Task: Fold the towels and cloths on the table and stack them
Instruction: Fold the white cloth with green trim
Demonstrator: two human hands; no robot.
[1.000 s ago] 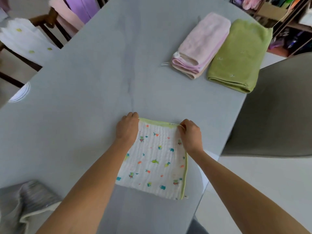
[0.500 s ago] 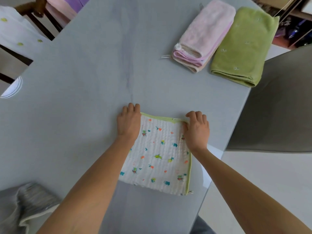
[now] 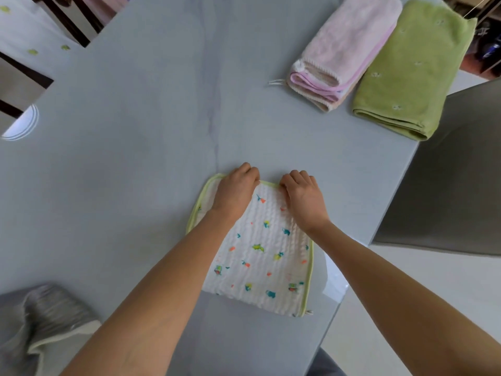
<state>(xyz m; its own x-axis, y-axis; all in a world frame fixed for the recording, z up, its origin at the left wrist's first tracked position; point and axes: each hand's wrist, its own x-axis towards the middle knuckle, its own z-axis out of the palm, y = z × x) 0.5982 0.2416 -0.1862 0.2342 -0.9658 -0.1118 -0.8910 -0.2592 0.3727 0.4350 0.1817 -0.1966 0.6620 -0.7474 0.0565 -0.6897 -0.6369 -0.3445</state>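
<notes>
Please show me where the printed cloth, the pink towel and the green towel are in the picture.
printed cloth (image 3: 257,256): head view, on its white printed middle, below the hands.
pink towel (image 3: 349,47): head view, on its fluffy top face.
green towel (image 3: 412,69): head view, on the middle of its top face.

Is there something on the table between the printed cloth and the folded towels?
Nothing visible. The bare grey table lies between the printed cloth and the pink towel and green towel.

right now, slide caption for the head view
Both hands, left and right, pinch the printed cloth's far edge.
</notes>
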